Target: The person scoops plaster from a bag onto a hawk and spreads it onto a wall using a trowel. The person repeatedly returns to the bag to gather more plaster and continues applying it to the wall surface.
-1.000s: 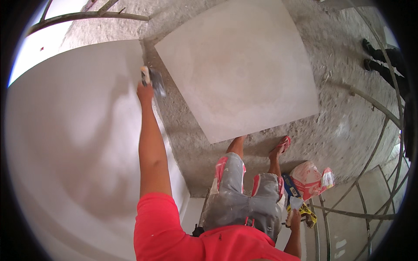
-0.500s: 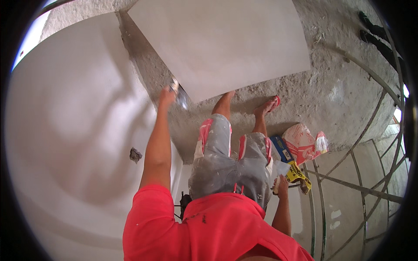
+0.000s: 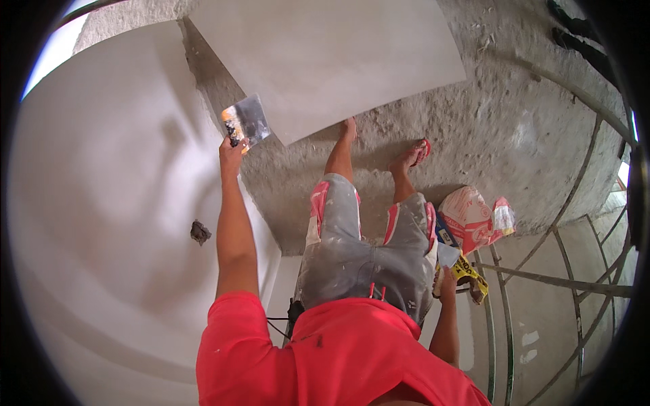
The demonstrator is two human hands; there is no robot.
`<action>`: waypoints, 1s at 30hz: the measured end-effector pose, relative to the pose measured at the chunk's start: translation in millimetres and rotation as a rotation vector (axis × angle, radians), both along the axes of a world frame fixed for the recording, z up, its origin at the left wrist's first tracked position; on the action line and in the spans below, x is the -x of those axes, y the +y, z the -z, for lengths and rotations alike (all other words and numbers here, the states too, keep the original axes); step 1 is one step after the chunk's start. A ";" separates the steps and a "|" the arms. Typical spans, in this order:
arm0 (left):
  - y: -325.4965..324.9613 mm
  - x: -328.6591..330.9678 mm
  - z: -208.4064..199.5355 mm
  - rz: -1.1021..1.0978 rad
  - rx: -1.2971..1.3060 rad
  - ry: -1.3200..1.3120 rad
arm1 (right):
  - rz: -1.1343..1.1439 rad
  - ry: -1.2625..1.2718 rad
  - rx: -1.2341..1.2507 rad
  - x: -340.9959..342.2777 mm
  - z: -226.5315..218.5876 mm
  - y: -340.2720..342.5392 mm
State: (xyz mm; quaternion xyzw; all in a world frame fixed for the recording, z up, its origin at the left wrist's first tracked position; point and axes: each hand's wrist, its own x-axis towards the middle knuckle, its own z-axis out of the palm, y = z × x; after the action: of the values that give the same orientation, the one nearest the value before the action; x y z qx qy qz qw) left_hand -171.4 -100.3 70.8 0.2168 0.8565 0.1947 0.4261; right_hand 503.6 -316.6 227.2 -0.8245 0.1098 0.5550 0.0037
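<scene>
1. Two hands each grasp a tool: the left hand [image 3: 231, 150] is closed around the orange, pale-stained handle of a wide, rectangular grey metal blade [image 3: 250, 120]; the right hand [image 3: 447, 283] grips a small pale-bladed putty knife [image 3: 447, 255], its fingers partly unclear.
2. The wide blade sits out at arm's length, between the smooth white wall [image 3: 122, 169] and the large pale, straight-edged panel [image 3: 325, 61]; whether it touches either cannot be told.
3. It looks light and thin, probably stiff with slight spring; the thick handle is the sound place to hold, away from the edge, and smears could make it slippery.
4. The putty knife, beside the right thigh, likely handles lightly too, best held by its handle.
5. Near it lie a yellow-and-black wrapper [image 3: 467, 272] and a red-and-white plastic sack [image 3: 467, 211].
6. Farther out are rough grey ground [image 3: 501, 128] and thin metal bars [image 3: 562, 281].
</scene>
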 end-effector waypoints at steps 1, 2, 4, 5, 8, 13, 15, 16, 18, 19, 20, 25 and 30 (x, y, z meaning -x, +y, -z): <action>-15.7 -4.9 12.7 -0.113 0.001 -0.040 | -0.015 0.009 -0.012 -9.2 -2.2 -6.7; -32.5 -13.8 21.4 -0.238 -0.029 -0.128 | -0.048 0.024 -0.033 -12.9 -4.2 -6.3; -77.5 -28.8 29.2 -0.388 0.059 -0.283 | -0.114 -0.062 -0.031 -22.8 -9.0 -6.5; -94.4 -40.5 31.9 -0.455 0.047 -0.288 | -0.147 -0.107 -0.031 -27.4 -9.9 -12.1; -126.8 -78.9 43.5 -0.603 0.018 -0.323 | -0.213 -0.085 -0.081 -55.1 -8.4 -13.3; -127.5 -112.7 67.0 -0.659 -0.105 -0.458 | -0.216 -0.101 0.017 -107.6 1.2 -24.3; -121.4 -122.1 70.8 -0.506 -0.049 -0.460 | -0.134 -0.094 0.010 -117.1 7.9 -21.4; -110.6 -136.6 72.3 -0.385 -0.013 -0.447 | -0.127 -0.103 -0.021 -118.4 11.3 -21.6; -72.2 -172.7 63.4 0.011 -0.006 -0.359 | -0.136 -0.090 -0.049 -121.5 15.2 -16.8; -46.6 -195.8 54.4 0.288 -0.036 -0.285 | -0.149 -0.071 -0.048 -121.6 16.7 -18.3; -32.0 -208.3 49.0 0.563 -0.072 -0.205 | -0.162 -0.052 -0.052 -123.6 17.0 -21.2; -29.8 -204.1 39.1 -0.366 -0.158 -0.286 | -0.131 -0.073 -0.099 -112.0 6.6 -37.0; 18.5 -273.3 52.5 0.301 -0.029 -0.201 | -0.223 -0.092 -0.091 -100.7 6.9 -39.2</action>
State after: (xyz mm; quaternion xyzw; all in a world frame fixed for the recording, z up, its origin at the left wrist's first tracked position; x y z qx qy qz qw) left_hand 101.9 -81.8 18.2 0.3280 0.7645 0.1617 0.5308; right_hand 604.3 -355.8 220.3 -0.8551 -0.0084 0.5181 -0.0155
